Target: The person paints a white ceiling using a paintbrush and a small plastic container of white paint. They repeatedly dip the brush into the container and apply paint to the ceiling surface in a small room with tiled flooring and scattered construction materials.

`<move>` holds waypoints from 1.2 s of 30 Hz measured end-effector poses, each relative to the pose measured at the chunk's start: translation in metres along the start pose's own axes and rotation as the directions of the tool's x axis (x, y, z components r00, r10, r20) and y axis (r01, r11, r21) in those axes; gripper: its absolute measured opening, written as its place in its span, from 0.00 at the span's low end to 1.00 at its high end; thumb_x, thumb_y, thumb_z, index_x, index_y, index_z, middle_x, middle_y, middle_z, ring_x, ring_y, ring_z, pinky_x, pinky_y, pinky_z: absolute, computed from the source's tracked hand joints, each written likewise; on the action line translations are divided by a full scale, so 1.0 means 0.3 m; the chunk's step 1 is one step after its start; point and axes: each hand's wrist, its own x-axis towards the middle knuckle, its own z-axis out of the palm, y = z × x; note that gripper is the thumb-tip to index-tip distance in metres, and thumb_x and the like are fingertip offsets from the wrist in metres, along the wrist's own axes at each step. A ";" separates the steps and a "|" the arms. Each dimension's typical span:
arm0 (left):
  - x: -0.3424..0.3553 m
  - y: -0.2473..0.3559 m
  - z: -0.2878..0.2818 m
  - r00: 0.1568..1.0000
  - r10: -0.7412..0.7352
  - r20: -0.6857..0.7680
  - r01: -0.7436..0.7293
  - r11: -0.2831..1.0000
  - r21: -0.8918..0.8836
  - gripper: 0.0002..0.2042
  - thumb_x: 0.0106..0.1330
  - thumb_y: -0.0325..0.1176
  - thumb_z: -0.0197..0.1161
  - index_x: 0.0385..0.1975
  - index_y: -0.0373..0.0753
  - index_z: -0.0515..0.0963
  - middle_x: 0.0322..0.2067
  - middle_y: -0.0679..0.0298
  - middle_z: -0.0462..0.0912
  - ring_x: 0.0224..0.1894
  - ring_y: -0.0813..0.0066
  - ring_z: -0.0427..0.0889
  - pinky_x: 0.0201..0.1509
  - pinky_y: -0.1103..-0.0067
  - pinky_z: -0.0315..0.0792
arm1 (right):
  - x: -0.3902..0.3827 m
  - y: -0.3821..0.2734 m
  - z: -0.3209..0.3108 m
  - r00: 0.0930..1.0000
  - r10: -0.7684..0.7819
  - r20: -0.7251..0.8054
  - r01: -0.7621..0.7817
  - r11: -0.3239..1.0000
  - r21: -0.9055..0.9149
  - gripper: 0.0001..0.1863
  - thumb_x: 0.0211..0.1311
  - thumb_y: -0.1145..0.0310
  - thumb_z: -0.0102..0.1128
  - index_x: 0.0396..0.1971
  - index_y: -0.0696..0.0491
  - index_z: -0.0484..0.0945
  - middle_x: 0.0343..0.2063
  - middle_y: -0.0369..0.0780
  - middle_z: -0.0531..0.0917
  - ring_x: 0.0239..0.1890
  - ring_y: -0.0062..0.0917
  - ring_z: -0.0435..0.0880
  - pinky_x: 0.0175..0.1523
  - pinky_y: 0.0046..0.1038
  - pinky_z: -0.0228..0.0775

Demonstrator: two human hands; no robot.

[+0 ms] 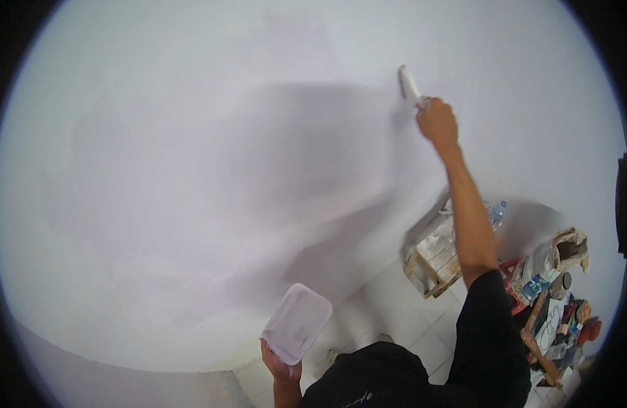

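Note:
My right arm is stretched up to the pale wall (354, 41). In that hand (438, 122) I grip a paintbrush (411, 86) with a white body and a dark bristle edge, held at the wall surface. Lilac paint covers a wide patch (170, 183) of the wall to the left of the brush, uneven at its borders. Low in front of me, my left hand (281, 362) is closed on the near end of a shallow rectangular plastic tub (318, 307). Lilac paint coats the tub's inside. The fingers under the tub are hidden.
A paint-stained wooden stool (437, 253) stands by the wall below my right arm, with a clear plastic bottle (497, 213) beside it. Farther right are an open sack (555, 256) and a wooden-edged stand (531, 343) heaped with small items. White tiles (432, 350) cover the floor.

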 end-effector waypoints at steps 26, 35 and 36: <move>-0.104 -0.033 0.108 0.993 -0.001 -0.117 0.004 1.000 0.024 0.27 0.73 0.50 0.34 0.62 0.36 0.61 0.59 0.55 0.69 0.61 0.54 0.68 0.65 0.57 0.62 | -0.170 -0.311 -0.149 0.953 -0.056 0.298 0.010 0.988 0.154 0.11 0.58 0.64 0.57 0.38 0.49 0.82 0.26 0.47 0.83 0.29 0.44 0.82 0.37 0.43 0.76; -0.054 -0.057 0.186 0.985 -0.155 -0.072 0.151 0.987 -0.056 0.27 0.73 0.51 0.35 0.62 0.36 0.62 0.59 0.55 0.70 0.61 0.55 0.69 0.65 0.59 0.62 | -0.297 -0.533 -0.295 0.737 -0.666 0.115 0.154 0.332 0.931 0.12 0.60 0.69 0.60 0.42 0.58 0.80 0.26 0.51 0.81 0.23 0.37 0.76 0.34 0.33 0.70; -0.051 -0.059 0.188 0.987 -0.143 -0.069 0.141 0.989 -0.035 0.27 0.73 0.51 0.35 0.62 0.36 0.62 0.59 0.55 0.70 0.61 0.55 0.69 0.65 0.60 0.62 | -0.300 -0.548 -0.258 0.743 -0.659 0.116 0.158 0.342 0.926 0.13 0.61 0.68 0.60 0.42 0.59 0.79 0.27 0.50 0.82 0.23 0.35 0.75 0.34 0.31 0.69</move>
